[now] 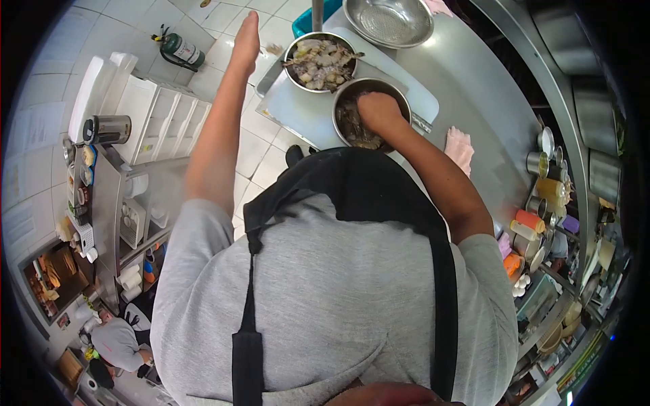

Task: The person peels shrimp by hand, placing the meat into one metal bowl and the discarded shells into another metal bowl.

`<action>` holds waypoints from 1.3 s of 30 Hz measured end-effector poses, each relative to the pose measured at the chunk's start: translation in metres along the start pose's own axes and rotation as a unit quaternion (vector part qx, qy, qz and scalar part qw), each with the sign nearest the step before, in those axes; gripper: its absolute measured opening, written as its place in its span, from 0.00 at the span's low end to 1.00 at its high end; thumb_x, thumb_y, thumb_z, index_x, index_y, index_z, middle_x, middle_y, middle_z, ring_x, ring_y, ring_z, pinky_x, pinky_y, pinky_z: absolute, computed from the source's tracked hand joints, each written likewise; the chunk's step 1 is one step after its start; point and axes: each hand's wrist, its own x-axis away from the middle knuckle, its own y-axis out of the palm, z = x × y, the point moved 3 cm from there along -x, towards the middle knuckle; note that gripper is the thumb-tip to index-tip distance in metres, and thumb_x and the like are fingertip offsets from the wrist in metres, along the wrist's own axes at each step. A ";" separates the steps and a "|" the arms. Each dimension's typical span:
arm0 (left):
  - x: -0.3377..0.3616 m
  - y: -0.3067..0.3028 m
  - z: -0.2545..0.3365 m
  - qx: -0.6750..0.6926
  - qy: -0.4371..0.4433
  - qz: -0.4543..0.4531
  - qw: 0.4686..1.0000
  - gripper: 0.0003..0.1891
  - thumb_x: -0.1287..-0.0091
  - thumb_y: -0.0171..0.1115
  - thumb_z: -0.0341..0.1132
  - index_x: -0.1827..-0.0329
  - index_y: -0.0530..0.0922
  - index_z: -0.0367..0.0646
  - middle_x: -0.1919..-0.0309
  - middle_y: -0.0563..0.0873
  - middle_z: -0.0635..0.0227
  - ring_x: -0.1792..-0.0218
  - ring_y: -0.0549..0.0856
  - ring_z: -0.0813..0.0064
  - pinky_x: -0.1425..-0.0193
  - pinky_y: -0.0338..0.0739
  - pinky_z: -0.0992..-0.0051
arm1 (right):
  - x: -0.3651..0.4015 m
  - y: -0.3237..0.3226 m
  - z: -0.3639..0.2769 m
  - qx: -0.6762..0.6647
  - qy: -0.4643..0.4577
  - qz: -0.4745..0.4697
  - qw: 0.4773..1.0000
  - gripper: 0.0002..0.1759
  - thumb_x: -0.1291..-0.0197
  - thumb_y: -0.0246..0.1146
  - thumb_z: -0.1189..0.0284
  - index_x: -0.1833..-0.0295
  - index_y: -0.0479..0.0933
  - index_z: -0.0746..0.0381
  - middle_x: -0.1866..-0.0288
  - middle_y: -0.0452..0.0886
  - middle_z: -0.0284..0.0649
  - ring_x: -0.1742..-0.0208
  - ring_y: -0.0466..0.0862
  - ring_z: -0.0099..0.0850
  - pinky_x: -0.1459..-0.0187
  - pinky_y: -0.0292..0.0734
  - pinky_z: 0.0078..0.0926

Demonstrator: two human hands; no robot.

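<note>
My right hand (380, 112) is down inside a steel bowl (404, 101) of dark, raw shrimp (351, 122); its fingers are hidden among the contents. Up and to the left of it, a second steel bowl (292, 76) holds paler shrimp pieces (319, 64). Both bowls rest on a white cutting board (284, 108). My left hand (248, 39) is raised out to the left, away from the bowls, seen edge-on with its fingers stretched and nothing visible in it.
A perforated steel bowl (389, 21) sits on the steel counter (467, 81) beyond the board, and a pink cloth (459, 150) lies to the right. Jars and pots line the right side. A fire extinguisher (183, 51) and white bins (162, 122) are left; another person (116, 344) is lower left.
</note>
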 end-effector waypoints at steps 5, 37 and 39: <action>0.017 0.007 0.020 -0.029 0.060 -0.022 0.998 0.37 0.19 0.48 0.60 0.22 0.70 0.37 0.22 0.72 0.51 0.23 0.70 0.52 0.21 0.61 0.58 | 0.002 0.015 0.004 0.047 -0.019 -0.020 0.999 0.08 0.43 0.66 0.72 0.62 0.90 0.61 0.58 0.91 0.49 0.56 0.93 0.44 0.55 0.89 0.41; 0.181 0.116 0.010 -0.142 0.069 -0.238 0.958 0.13 0.25 0.66 0.37 0.51 0.85 0.33 0.67 0.88 0.70 0.64 0.82 0.84 0.57 0.78 0.78 | 0.104 -0.102 0.007 -0.394 0.034 0.203 0.896 0.22 0.37 0.72 0.67 0.39 0.81 0.60 0.49 0.86 0.42 0.51 0.86 0.41 0.46 0.81 0.38; 0.179 0.123 0.005 -0.159 0.039 -0.305 0.938 0.13 0.21 0.64 0.36 0.45 0.84 0.34 0.59 0.89 0.71 0.59 0.83 0.87 0.55 0.77 0.81 | 0.103 -0.109 0.004 -0.269 -0.013 0.297 0.916 0.24 0.38 0.68 0.70 0.36 0.79 0.60 0.41 0.82 0.48 0.38 0.80 0.51 0.34 0.74 0.47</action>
